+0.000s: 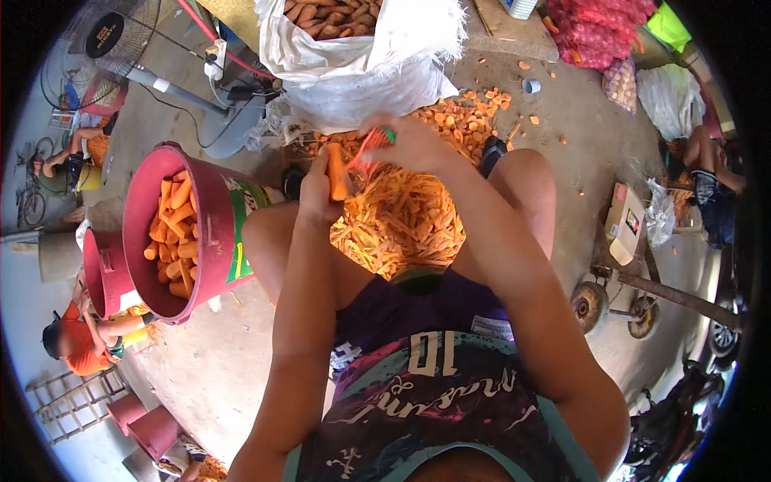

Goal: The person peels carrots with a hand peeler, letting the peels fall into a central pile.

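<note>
- Left hand [321, 197]: fingers closed around a carrot [337, 178], which is held upright; from where I stand, this grip appears chosen to leave the inner face exposed.
- Right hand [414, 145]: blurred, but closed on a red-and-green peeler [373, 148], just beside the carrot; exact finger positions cannot be told.
- Peel heap [401, 229]: below both hands, between the knees; this position probably lets shavings drop without being carried.
- Tub [212, 241]: left of the left hand, beside the left knee, partly filled with bare orange carrots [173, 233]; its open mouth seems placed for a short reach.
- Sack [365, 76]: beyond both hands, mouth open, brown-orange roots [329, 18] showing; likely stationed there for supply.
- Edges: the tub rim bounds the left hand's side; the sack limits forward travel; the knees flank the heap.
- Open room: bare floor [574, 136] extends right of the right hand, past the knee, towards a wheeled cart [634, 277].
</note>
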Demonstrator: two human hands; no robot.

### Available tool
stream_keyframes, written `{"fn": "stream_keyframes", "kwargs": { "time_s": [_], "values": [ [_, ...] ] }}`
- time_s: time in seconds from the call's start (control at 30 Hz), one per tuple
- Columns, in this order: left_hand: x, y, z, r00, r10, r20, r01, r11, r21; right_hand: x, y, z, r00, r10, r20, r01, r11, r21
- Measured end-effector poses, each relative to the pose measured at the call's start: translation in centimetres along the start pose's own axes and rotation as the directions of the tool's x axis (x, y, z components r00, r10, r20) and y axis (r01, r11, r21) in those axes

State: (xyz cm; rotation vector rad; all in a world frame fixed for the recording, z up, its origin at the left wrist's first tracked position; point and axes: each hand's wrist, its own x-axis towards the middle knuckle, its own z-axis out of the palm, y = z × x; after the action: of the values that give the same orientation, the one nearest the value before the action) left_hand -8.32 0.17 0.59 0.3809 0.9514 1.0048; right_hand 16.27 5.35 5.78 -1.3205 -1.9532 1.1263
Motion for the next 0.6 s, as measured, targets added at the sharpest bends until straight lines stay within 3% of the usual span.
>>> {"fn": "stream_keyframes", "kwargs": {
  "time_s": [0.07,0.1,0.13,0.23,0.33,0.4,0.43,0.53,0.6],
  "values": [
    [0.0,0.0,0.8,0.999,-0.042,0.004,0.042,0.999,0.008,-0.6,-0.3,1.6,0.979,-0.168,0.115,0.181,0.977,-0.115],
    [-0.7,0.0,2.7,0.997,-0.049,-0.056,0.049,0.999,-0.004,-0.2,0.1,2.0,0.980,-0.178,0.092,0.179,0.984,-0.001],
    [-1.2,0.0,4.0,0.992,-0.057,-0.116,0.056,0.998,-0.016,0.0,0.7,1.8,0.981,-0.174,0.087,0.175,0.985,0.001],
    [-1.0,0.0,3.1,0.998,-0.055,-0.034,0.056,0.997,0.052,0.1,0.5,0.9,0.976,-0.149,0.162,0.154,0.988,-0.017],
    [-1.0,0.2,3.0,0.999,-0.042,0.012,0.040,0.992,0.116,0.1,0.9,-0.2,0.980,-0.125,0.154,0.109,0.988,0.107],
    [-2.2,0.6,4.1,0.999,-0.040,-0.005,0.040,0.989,0.141,0.8,1.9,-1.5,0.994,0.013,-0.110,-0.014,1.000,-0.003],
    [-3.2,0.9,5.2,0.998,-0.060,0.016,0.057,0.986,0.156,1.4,2.4,-2.5,0.983,0.152,-0.105,-0.151,0.988,0.018],
    [-3.4,1.3,4.9,0.996,-0.076,0.041,0.068,0.984,0.166,2.0,3.1,-3.4,0.962,0.238,-0.132,-0.226,0.969,0.097],
    [-2.2,1.1,3.0,0.997,-0.060,0.041,0.053,0.987,0.152,1.0,1.5,-2.7,0.982,0.168,-0.087,-0.161,0.984,0.079]
  ]
}}
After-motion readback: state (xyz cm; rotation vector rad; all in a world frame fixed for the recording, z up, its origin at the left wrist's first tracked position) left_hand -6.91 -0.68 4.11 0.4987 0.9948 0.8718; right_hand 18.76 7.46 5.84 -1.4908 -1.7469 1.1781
